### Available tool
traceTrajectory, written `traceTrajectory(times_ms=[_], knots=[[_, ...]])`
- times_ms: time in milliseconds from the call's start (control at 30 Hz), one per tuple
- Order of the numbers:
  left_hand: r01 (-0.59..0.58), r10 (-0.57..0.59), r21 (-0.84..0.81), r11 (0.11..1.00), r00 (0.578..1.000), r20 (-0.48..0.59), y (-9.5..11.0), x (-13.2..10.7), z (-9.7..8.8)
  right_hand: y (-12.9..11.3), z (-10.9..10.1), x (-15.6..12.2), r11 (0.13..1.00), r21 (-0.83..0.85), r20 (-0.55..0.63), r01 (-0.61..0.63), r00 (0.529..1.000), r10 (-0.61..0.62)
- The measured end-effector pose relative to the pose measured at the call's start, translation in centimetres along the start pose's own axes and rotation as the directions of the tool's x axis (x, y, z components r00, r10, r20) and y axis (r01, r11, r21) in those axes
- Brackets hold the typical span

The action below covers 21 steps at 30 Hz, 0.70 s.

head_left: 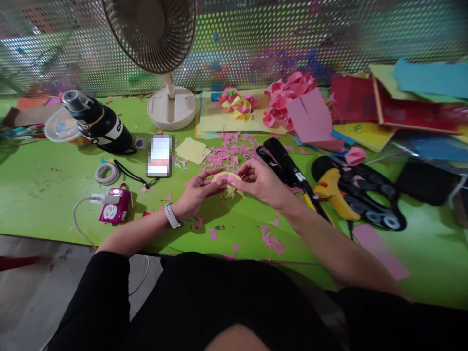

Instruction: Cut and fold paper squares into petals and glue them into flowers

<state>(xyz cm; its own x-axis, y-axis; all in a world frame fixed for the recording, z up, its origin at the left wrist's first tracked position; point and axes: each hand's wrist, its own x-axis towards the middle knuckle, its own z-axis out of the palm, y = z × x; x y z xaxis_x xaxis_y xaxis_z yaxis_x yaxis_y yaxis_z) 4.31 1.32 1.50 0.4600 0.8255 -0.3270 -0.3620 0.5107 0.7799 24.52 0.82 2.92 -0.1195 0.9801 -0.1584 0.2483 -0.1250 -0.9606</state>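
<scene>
Between my two hands is a pink and yellow paper piece (227,176), rounded along its top edge. My left hand (199,190) pinches its left side, thumb in front. On the other side my right hand (258,180) grips it with thumb and fingers. Small pointed yellow paper bits (233,192) show just under the fingertips. Pink paper scraps (228,152) lie scattered behind the hands, beside a stack of pale yellow paper squares (192,149).
A fan (171,109) stands at the back, near a black bottle (106,124), a phone (159,156) and a tape roll (107,173). A pink power socket (116,207) sits left. Rightward lie a black stapler-like tool (287,158), a yellow glue gun (336,195), pink paper flowers (292,92) and coloured sheets (417,100).
</scene>
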Motion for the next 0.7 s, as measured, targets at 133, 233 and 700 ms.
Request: traceTrajectory(times_ms=[133, 233, 700], knots=[[-0.055, 0.055, 0.016, 0.998, 0.998, 0.009, 0.1, 0.0, 0.1, 0.1, 0.0, -0.1, 1.0, 0.017, 0.085, -0.023, 0.996, 0.021], [-0.055, 0.055, 0.024, 0.998, 0.998, 0.008, 0.3, 0.1, -0.1, -0.1, -0.1, -0.3, 1.0, -0.025, 0.172, -0.013, 0.985, 0.017], [0.073, -0.148, 0.501, 0.863, 0.983, 0.112, 3.0, 0.1, -0.6, -0.5, -1.2, -0.7, 0.994, -0.111, 0.281, -0.012, 0.959, 0.043]])
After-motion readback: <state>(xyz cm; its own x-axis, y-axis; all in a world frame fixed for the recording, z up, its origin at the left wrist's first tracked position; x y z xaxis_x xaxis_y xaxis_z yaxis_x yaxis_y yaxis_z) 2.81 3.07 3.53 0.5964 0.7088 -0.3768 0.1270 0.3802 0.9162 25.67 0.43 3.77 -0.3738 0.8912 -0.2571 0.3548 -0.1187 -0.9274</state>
